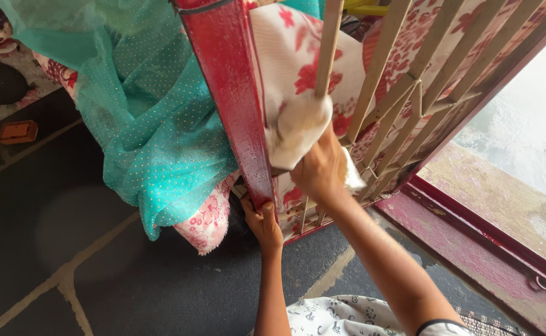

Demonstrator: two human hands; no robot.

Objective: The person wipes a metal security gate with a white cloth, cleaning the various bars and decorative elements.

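A white cloth [296, 127] is bunched in the right hand [318, 171] and pressed against a cream bar [328, 50] of the door grille [410, 93], just right of centre in the frame. The fingers are closed around the cloth, so that a thick pad of it is kept between palm and bar; a loose corner hangs down below the wrist. The right arm is stretched up from the lower right of the frame, the wrist bent slightly back, the back of the hand turned toward the camera.

The lower end of the red door frame [232, 99] is gripped by the left hand [263, 221], low in the centre, with the fingers wrapped round its edge. By this grip the door appears to be steadied while pressure is put on the bars. The left forearm rises almost straight from the bottom edge.

A teal dotted cloth [155, 130] is draped over the door's upper left side, and a floral curtain [298, 68] in white and red is seen behind the bars. A dark stone floor [98, 261] fills the lower left; a worn pink threshold [484, 249] runs along the lower right
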